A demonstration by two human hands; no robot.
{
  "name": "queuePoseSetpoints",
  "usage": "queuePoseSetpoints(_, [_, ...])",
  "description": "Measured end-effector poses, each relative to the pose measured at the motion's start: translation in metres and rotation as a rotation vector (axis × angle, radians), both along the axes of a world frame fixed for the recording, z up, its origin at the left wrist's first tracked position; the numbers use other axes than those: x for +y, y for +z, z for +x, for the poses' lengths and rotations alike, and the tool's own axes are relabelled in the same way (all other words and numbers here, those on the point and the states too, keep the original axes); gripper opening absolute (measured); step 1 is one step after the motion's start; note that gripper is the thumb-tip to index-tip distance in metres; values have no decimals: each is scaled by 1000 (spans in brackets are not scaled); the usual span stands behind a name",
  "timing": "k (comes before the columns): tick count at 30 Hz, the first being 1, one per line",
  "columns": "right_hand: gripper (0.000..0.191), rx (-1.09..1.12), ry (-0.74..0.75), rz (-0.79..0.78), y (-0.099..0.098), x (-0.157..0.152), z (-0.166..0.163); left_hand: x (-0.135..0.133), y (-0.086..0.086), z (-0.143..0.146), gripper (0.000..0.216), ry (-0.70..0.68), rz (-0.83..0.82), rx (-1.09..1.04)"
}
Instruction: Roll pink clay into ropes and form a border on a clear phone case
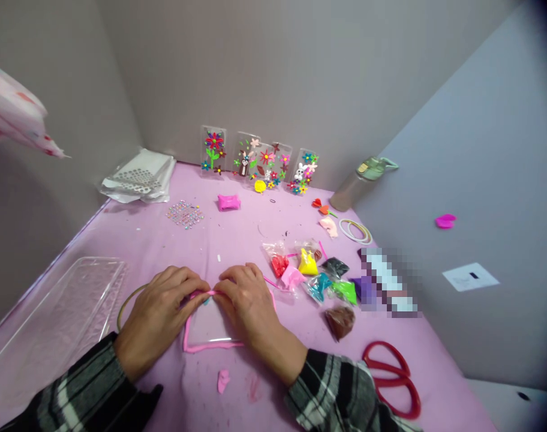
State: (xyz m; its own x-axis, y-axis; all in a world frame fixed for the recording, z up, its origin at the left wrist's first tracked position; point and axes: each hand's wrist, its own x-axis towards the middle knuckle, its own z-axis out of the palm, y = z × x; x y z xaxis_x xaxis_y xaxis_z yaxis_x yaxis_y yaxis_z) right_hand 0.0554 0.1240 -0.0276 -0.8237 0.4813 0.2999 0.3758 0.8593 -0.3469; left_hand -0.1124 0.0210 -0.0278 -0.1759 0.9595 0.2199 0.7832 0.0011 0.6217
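Both hands work at the near middle of the pink table [174,240], over a clear card [208,327] edged with a pink clay strip [210,346]. The left hand [159,318] and right hand [251,306] meet at the card's far edge, fingertips pressed together on the strip there, pinching it down onto the rim; the palms rest low, likely to steady the card while the clay is shaped. The strip shows along the left and near edges; the right side is hidden under the right hand. A thin hoop [126,303] curves out from under the left hand. Finished cards [255,161] lean against the far wall, seemingly four, probably set upright to be out of the way; overlap makes the count uncertain. Clay bags [318,279] lie clustered just right of the hands, within easy reach: about eight, in red, pink, yellow, teal, green, black, purple and brown. One pair of red scissors [393,378] lies near right. One clear tray [53,324] sits near left. A bottle [361,180] lies at the far right, with rings [355,231] beside it, two or three. One loose pink block [229,201] and a gem sheet [185,213] lie farther back.
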Motion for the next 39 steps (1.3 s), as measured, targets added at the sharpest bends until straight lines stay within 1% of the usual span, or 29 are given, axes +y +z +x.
queuePoseSetpoints(5, [17,16,-2,15,-3,-1,-3,0,-1,-2,26,-3,-2,6])
queuePoseSetpoints(10, [19,17,5,48,-7,-3,-4,-1,-3,-4,30,-16,-4,19])
queuePoseSetpoints(17, [11,45,-11,57,-9,-2,-4,-2,-6,-5,30,-15,9,26])
queuePoseSetpoints(25, [6,34,-4,-12,-1,5,3,-3,-6,-6,28,-24,12,24])
queuePoseSetpoints(28, [10,5,-4,-9,1,6,6,-3,-5,-6,29,-30,4,24])
queuePoseSetpoints(35, [10,-16,12,-12,1,5,6,-3,-6,-6,30,-26,-8,29])
queuePoseSetpoints(37, [12,9,6,-5,6,8,8,-3,-6,-6,30,-21,2,19])
queuePoseSetpoints(39, [14,89,-24,-5,19,11,15,-4,-5,-6,29,8,47,-13])
